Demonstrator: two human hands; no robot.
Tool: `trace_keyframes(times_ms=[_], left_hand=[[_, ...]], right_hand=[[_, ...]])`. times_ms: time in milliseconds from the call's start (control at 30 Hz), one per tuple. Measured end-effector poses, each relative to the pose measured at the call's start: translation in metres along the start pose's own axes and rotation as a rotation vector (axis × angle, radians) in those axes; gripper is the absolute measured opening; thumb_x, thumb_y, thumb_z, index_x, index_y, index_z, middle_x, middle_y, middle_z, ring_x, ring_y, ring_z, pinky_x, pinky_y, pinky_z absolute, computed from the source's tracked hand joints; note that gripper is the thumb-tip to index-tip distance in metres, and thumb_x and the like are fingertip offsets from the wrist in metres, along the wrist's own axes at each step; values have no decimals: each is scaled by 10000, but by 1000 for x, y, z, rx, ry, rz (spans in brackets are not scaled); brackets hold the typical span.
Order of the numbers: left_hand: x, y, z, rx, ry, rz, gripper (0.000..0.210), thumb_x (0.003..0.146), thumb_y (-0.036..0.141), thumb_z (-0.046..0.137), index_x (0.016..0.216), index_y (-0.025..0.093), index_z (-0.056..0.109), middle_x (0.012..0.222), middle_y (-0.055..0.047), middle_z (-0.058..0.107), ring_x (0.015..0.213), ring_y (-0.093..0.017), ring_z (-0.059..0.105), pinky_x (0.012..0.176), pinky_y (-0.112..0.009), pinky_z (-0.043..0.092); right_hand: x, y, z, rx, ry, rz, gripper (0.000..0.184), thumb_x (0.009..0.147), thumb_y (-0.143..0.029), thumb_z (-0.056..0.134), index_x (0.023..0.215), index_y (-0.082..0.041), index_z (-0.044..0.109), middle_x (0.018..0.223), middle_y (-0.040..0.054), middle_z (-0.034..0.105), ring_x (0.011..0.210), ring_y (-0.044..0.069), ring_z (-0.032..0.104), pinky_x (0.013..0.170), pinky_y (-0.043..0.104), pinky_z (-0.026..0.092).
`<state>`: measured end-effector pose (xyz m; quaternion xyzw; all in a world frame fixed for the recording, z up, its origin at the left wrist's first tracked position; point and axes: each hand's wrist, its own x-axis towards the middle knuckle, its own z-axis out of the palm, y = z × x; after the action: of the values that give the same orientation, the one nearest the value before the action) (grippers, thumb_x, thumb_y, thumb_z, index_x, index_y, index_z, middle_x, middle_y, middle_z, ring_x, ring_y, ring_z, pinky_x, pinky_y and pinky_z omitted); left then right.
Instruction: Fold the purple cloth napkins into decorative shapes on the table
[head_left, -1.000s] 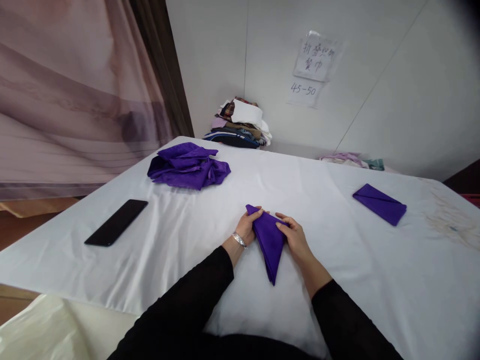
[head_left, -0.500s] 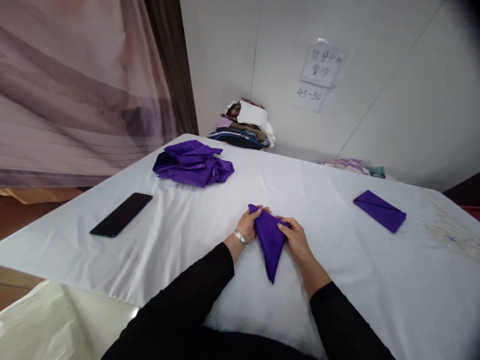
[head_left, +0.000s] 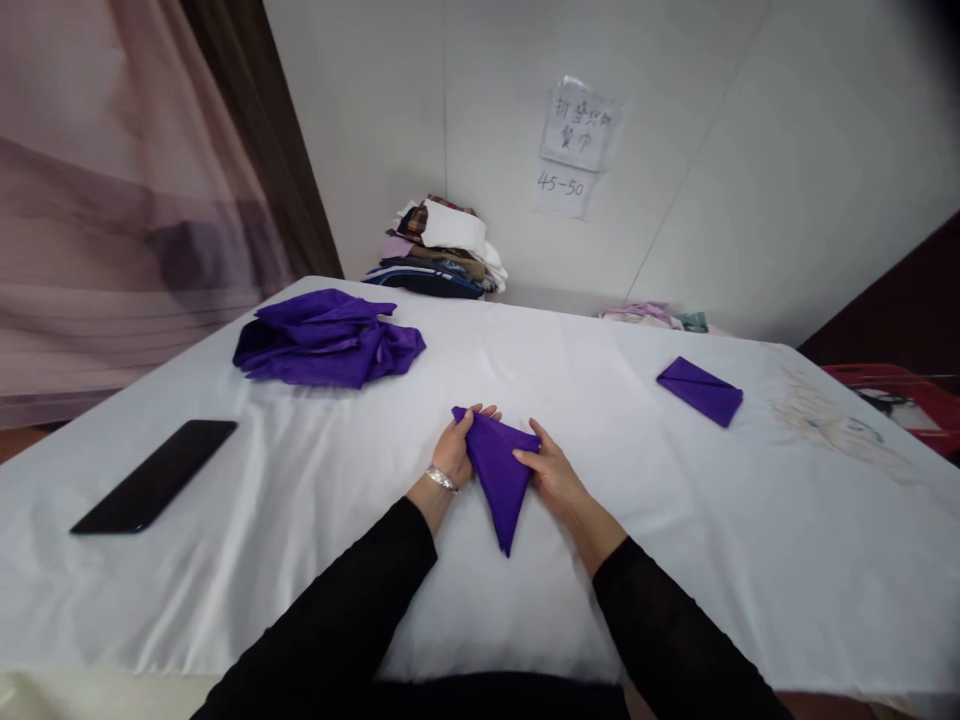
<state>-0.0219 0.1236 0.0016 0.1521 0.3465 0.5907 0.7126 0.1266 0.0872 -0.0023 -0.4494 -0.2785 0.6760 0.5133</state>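
Observation:
Both hands hold a purple napkin (head_left: 501,470), folded into a triangle whose long point hangs toward me, over the white tablecloth. My left hand (head_left: 455,448), with a silver bracelet at the wrist, grips the upper left corner, thumb on top and fingers underneath. At the upper right corner, my right hand (head_left: 553,468) pinches the cloth between thumb and fingers. To the right lies another purple napkin, folded into a flat rectangle (head_left: 701,391) with a diagonal edge across it. A loose heap of purple napkins (head_left: 330,340) sits at the back left.
A black phone (head_left: 157,478) lies on the left of the white-covered table (head_left: 360,590). Behind the table are a pile of folded clothes (head_left: 442,250) and a wall with a paper sign (head_left: 581,125). A red crate (head_left: 926,400) stands past the right edge.
My view has swung to the right, so everything sits further left. The right-hand fingers have straightened somewhat at the napkin's corner, and the napkin's front has turned flatter toward me.

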Motion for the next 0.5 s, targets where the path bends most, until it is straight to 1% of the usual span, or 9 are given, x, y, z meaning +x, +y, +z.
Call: trace_keyframes(times_ms=[67,133,233,333,433,500], left_hand=[[2,0,-2,44,12,34,194,801,280,607,952,161,578,973,-81,688,897,-200,646,810,-363,509],[6,2,-4,125,30,76,249,753,295,659,955,159,603,965,-79,690,822,-178,644,749,-321,515],[11,5,-8,261,64,128,294,663,300,728,907,156,652,843,-46,693,709,-139,616,659,-261,503],[12,9,-12,363,99,151,328,588,321,763,860,158,680,745,-18,670,675,-133,596,636,-253,496],[15,13,-17,440,123,176,402,550,358,768,892,163,684,807,-23,672,717,-148,600,663,-269,497],[19,15,-20,527,154,225,453,548,372,759,948,176,680,837,-18,668,700,-138,594,646,-262,496]], right_hand=[[1,0,-2,-40,15,-17,960,584,-196,767,1403,-259,268,881,5,687,769,193,648,693,321,512],[6,-1,-7,-61,36,-57,943,604,-225,760,1405,-252,265,813,-6,688,712,187,644,665,317,510],[12,-2,-15,-24,75,-127,924,622,-235,752,1405,-237,261,784,-6,691,716,185,647,698,319,508],[14,-3,-17,42,94,-163,928,620,-238,749,1403,-216,251,744,-11,687,706,194,652,718,335,505],[15,-4,-15,74,76,-180,946,594,-226,757,1395,-194,255,739,-13,682,684,191,649,708,331,498],[18,-5,-14,102,68,-189,982,564,-208,770,1395,-187,246,762,-16,677,685,184,646,714,331,492]])
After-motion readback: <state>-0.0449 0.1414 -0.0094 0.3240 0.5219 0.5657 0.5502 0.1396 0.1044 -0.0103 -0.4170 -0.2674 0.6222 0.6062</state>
